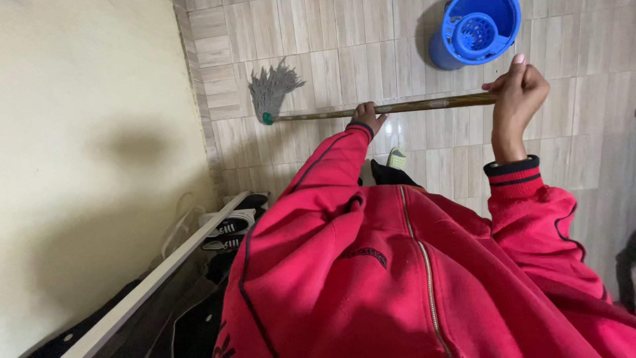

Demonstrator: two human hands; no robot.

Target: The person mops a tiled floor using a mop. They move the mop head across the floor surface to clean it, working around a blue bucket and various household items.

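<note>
Left hand [368, 117]: fingers wrapped round the mop handle [397, 107], mid-frame.
Right hand [518, 93]: fist closed on the handle's end, upper right.
Mop head [271, 89]: on tiles, upper centre-left, beside the wall.
Bucket [474, 30]: blue, top right.

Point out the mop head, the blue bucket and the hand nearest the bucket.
mop head [271, 89], head view, on the middle of the grey strands.
blue bucket [445, 56], head view, on its outer wall.
right hand [518, 89], head view, on the back of the hand gripping the mop handle.
</note>
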